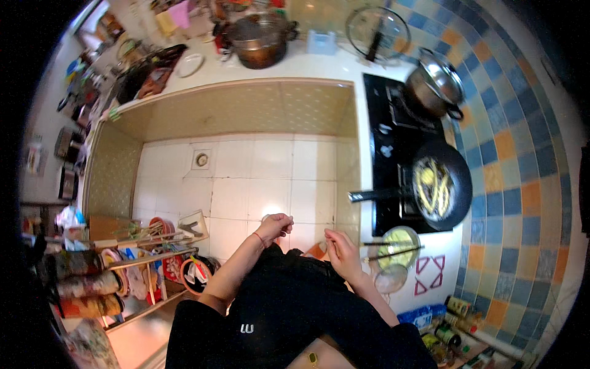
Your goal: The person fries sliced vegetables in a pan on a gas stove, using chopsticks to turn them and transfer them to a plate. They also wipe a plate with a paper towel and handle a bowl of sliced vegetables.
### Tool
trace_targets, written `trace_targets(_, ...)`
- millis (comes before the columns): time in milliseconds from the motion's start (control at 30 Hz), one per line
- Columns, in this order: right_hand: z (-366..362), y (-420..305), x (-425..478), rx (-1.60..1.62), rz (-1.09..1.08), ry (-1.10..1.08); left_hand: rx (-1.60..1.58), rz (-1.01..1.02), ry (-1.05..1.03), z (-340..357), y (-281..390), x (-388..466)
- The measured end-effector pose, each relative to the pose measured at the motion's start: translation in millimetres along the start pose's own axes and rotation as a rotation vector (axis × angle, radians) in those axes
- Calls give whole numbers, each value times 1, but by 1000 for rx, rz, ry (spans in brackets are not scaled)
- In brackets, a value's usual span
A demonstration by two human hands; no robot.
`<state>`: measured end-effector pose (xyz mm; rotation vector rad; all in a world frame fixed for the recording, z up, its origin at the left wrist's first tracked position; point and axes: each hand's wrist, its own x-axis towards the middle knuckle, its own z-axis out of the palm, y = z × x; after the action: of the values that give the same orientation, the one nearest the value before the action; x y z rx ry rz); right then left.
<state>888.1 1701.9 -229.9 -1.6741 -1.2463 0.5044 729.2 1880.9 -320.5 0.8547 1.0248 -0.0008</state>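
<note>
In front of my body, over the floor, my left hand [275, 227] has its fingers curled together with nothing visible in them. My right hand [342, 253] hangs loosely bent near the counter edge, its thumb and fingers slightly apart and no object in it. Nearest to it is a bowl [417, 240] of pale yellow-green batter or mix with chopsticks [400, 253] resting across it. Beyond, a black frying pan [461, 184] sits on the gas hob [382, 217], its handle [368, 195] pointing towards the room. Several yellow coated food strips [442, 193] and a round piece [427, 175] lie in the pan.
A lidded steel pot [428, 87] stands on the rear burner. On the back counter are a glass lid [355, 27], a dark pot [260, 46] and a white dish [190, 65]. Sauce bottles [447, 334] crowd the right corner. A cluttered rack [152, 263] stands at left.
</note>
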Motion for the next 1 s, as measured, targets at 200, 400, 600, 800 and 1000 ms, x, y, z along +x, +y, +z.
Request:
trace_targets(200,90,-31,84,48,-155,-218,-284,204,121,-108,48,-29)
trace_targets(400,216,-76,174,73,-153,-413,-330,278,172,-242,75,-41)
trace_targets(600,341,-114,255,76,-206,-618,-388,319,268,-369,109,-62)
trace_targets(800,429,-121,338,6,-266,-744,-557,387,378,-476,144,-59)
trace_targets(1000,546,-120,457,-13,-321,-847,-709,459,543,-602,181,-60)
